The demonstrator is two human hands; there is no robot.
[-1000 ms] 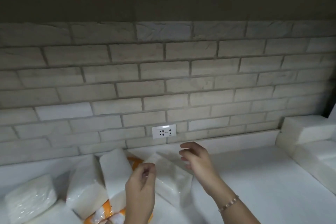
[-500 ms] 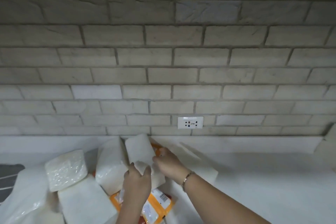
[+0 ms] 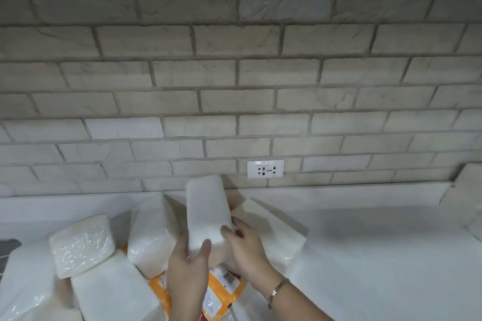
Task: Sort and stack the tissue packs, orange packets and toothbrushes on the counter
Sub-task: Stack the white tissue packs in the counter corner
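Tissue pack (image 3: 206,211): white, soft oblong block in clear film, held tilted above the pile on the left of the table (image 3: 378,255), near the brick wall; its lower end is hidden by the hands.
Left hand (image 3: 187,276): curled round the pack's bottom, thumb on its front.
Right hand (image 3: 245,250): fingers (image 3: 227,232) curled onto the pack's right edge; bracelet (image 3: 277,289) at the wrist.
Orange packets (image 3: 224,292): glossy, mostly covered by the hands.
Further packs (image 3: 82,245): crinkled film, some cut off at left.

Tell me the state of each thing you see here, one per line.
Held tissue pack, tilted up, gripped by both hands.
Left hand, grips the pack's near end.
Right hand, grips the pack's right side.
Orange packet, lying partly covered beneath the hands.
Wall socket, nothing plugged in.
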